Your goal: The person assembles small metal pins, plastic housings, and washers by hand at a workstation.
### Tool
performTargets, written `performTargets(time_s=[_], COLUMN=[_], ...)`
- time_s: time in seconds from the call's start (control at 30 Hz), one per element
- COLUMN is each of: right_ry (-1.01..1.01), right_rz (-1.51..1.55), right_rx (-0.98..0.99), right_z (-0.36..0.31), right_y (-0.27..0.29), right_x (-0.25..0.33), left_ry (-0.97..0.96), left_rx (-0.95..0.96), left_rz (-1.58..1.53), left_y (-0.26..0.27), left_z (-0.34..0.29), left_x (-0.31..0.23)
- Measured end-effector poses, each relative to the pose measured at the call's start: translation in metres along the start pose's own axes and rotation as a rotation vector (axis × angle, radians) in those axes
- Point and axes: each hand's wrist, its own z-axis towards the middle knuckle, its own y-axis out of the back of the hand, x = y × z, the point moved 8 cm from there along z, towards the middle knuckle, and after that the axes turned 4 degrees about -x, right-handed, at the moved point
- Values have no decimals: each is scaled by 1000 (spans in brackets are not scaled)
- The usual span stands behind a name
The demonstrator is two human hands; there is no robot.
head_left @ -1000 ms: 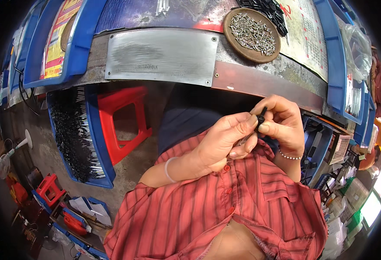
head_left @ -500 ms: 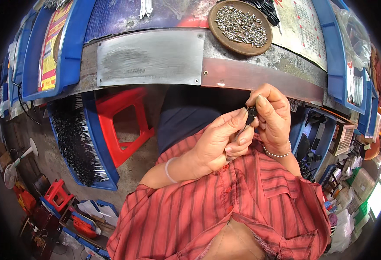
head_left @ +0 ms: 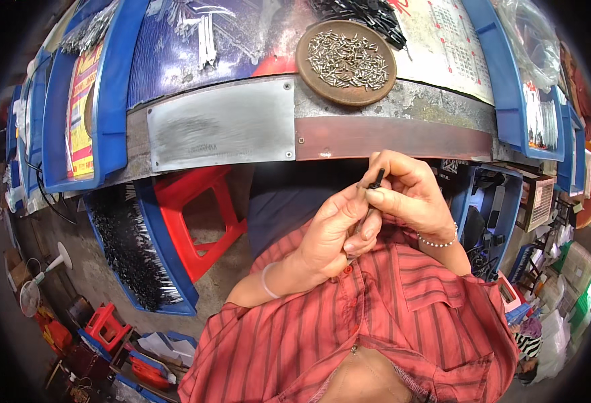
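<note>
We hold a small dark rod-shaped part (head_left: 375, 180) between both hands, close to our chest and just below the workbench edge (head_left: 389, 138). Our right hand (head_left: 410, 198) pinches its upper end between thumb and forefinger; our left hand (head_left: 332, 232) closes its fingertips on the lower end, whose thin shaft is mostly hidden behind the fingers.

On the bench a round brown dish (head_left: 346, 62) holds a heap of small silvery pins. Beside it lies a pale printed sheet with a grid (head_left: 446, 40), cut off at the top. Far left, a blue bin (head_left: 111, 107) holds a yellow and red printed card (head_left: 80, 107), its print too bent to make out. A dull metal plate (head_left: 223, 131) is screwed to the bench front. Under the bench stand a red plastic stool (head_left: 198, 215) and a blue tray of dark rods (head_left: 138, 248).
</note>
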Motion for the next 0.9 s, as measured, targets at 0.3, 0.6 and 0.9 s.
performTargets(time_s=[0.3,0.6,0.9], right_ry=[-110,448,470], right_rz=[77,-1049,-1472], right_rx=[81,-324,-165], right_z=[5,70,103], right_y=[-13,23,17], right_x=[1,87,69], left_ry=[5,-7,-42], left_rx=[-24,85,91], left_rz=[-9,-30,-25], left_y=[2,-5,-3], left_z=[-6,-14,-19], left_x=[-4,-12,-23])
